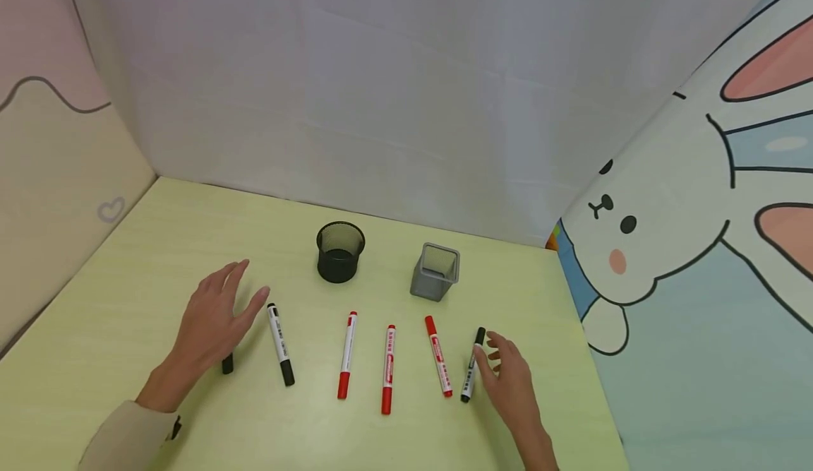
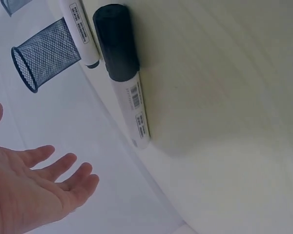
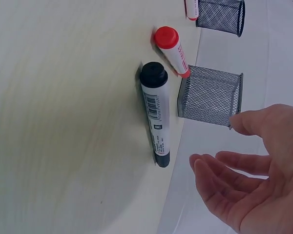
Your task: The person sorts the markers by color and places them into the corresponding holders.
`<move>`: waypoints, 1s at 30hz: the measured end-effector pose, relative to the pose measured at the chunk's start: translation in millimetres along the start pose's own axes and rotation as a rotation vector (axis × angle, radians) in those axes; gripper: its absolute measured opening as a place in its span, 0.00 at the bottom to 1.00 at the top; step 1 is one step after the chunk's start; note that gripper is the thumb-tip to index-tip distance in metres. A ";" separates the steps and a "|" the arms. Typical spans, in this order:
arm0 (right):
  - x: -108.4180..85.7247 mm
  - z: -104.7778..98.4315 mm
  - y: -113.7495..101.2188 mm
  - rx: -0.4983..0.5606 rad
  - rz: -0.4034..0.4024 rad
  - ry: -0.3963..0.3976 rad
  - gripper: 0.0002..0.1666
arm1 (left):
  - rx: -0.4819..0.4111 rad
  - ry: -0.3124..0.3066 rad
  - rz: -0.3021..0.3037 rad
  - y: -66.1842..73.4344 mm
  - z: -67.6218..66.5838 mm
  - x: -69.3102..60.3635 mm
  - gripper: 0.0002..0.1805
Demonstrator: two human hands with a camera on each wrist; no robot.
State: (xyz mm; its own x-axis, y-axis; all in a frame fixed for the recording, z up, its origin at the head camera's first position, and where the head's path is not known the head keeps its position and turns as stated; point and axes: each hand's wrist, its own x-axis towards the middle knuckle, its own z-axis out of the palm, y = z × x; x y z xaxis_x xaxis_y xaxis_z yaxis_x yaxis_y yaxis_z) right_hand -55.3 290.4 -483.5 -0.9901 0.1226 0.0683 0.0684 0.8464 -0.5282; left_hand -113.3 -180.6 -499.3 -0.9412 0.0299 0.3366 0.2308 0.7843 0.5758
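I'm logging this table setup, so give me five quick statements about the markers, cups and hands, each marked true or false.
1. The black cup stands left of the gray cup. True.
2. The three red-capped markers lie inside the black cup. False: they lie on the table.
3. The right hand is beside a black-capped marker. True.
4. The left hand grips a marker. False: it holds nothing.
5. The gray cup's mouth is squarish. True.
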 end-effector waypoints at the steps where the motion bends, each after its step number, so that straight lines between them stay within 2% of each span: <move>1: 0.1 -0.1 -0.5 0.001 0.013 0.001 0.26 | -0.006 -0.005 -0.002 2.5 1.6 2.4 0.36; 9: 1.8 1.2 -0.2 -0.003 0.076 0.007 0.27 | -0.055 -0.056 -0.035 19.5 15.2 17.1 0.37; 15: 3.6 0.3 0.3 -0.041 0.129 -0.026 0.29 | -0.095 -0.053 -0.044 25.1 29.5 24.0 0.36; 24: 8.6 4.9 -0.7 -0.062 0.170 -0.105 0.23 | -0.152 -0.113 -0.129 32.5 46.4 33.4 0.40; 30: 9.1 9.6 -2.7 -0.049 0.171 -0.111 0.20 | -0.228 -0.106 -0.153 40.0 53.6 42.1 0.44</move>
State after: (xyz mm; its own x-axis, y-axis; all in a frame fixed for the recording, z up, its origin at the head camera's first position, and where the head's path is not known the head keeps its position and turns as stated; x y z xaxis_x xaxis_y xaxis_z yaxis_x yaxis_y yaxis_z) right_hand -65.6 284.3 -489.5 -0.9708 0.2111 -0.1143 0.2400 0.8428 -0.4818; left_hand -157.0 -114.8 -502.0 -0.9870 -0.0039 0.1606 0.1229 0.6254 0.7706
